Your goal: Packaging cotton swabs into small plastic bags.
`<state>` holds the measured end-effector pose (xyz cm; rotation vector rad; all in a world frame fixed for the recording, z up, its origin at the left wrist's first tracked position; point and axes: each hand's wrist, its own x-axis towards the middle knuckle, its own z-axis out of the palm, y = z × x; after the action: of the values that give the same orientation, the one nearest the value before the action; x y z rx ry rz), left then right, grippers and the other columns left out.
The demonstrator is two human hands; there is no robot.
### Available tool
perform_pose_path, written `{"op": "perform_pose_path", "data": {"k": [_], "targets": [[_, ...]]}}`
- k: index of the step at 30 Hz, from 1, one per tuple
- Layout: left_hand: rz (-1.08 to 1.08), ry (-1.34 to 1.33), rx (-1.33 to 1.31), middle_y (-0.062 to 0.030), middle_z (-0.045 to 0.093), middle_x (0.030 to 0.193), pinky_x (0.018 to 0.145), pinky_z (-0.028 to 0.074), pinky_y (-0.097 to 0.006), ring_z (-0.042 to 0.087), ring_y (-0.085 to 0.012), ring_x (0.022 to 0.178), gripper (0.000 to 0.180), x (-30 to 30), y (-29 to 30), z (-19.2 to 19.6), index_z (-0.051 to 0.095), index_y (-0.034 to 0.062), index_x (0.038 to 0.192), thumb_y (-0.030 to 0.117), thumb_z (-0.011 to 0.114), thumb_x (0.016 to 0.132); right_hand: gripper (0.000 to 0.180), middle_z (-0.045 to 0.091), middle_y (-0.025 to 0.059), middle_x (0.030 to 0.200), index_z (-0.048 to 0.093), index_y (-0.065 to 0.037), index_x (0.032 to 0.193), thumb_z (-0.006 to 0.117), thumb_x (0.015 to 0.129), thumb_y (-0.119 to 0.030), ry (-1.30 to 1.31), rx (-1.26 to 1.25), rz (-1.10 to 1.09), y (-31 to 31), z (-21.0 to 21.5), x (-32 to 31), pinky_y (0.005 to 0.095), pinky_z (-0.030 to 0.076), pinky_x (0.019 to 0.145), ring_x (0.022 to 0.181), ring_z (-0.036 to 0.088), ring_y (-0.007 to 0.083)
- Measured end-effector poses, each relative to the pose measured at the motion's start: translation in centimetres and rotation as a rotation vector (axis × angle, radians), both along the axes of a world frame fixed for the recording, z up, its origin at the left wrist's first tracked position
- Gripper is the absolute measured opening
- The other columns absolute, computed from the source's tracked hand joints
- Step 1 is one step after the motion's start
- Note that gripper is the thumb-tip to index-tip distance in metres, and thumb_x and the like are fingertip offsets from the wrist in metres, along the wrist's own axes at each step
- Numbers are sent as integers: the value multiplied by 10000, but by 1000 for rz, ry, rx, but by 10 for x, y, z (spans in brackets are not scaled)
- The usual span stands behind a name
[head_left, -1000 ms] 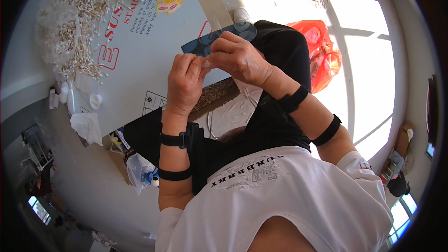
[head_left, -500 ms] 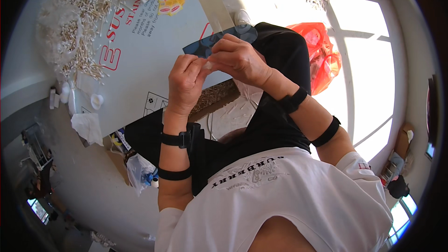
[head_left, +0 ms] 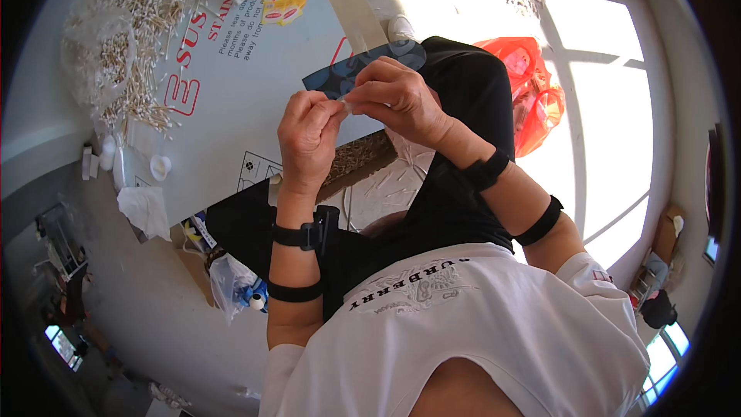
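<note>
Over the table's near edge, my left hand (head_left: 310, 133) and my right hand (head_left: 397, 100) meet, both closed in a pinch. A small whitish, partly see-through piece (head_left: 347, 106) shows between their fingertips; its exact kind is too small to make out. Just behind the fingers is a curved dark blue sheet (head_left: 324, 79) with round marks, stretching from the table toward my knee. My right hand covers part of it. A large heap of cotton swabs (head_left: 127, 38), partly in clear plastic, spreads over the table's left side.
Yellow and white small packets (head_left: 284, 4) lie at the far side of the grey printed tabletop (head_left: 208, 123). A small white round cup (head_left: 160, 167) and a white tissue (head_left: 145, 210) sit at its left corner. A red plastic bag (head_left: 532, 100) stands on the floor at right.
My hands remain together in their pinch, with only slight finger movement around the small piece. My left forearm has shifted a little to the right.
</note>
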<state>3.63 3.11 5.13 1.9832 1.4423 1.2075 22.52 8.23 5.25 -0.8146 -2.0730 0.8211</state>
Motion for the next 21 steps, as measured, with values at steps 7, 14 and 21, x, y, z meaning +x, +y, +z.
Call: {"op": "perform_pose_path", "data": {"k": [7,14,21], "targets": [[99,-221,-303,-71,573,824,624,488,-312,591,-212,700,134,13,4,17,619,0,820,-81,699,750,131,616,81,918,700,-38,874,743,751,-28,56,-257,-35,-4,3,-8,329,521,726,859,633,242],[-23,57,-87,-82,592,907,585,507,-305,618,-203,706,166,5,11,9,597,-9,842,-112,661,727,142,604,97,932,606,-30,828,728,756,-31,-43,-19,-3,2,5,-8,358,525,740,886,620,289],[-66,303,109,-120,526,836,625,489,-395,552,-301,709,218,6,9,15,495,-12,792,-143,601,655,213,573,78,958,546,-29,846,731,742,-54,-277,259,-78,-11,1,-9,369,512,719,895,589,269]]}}
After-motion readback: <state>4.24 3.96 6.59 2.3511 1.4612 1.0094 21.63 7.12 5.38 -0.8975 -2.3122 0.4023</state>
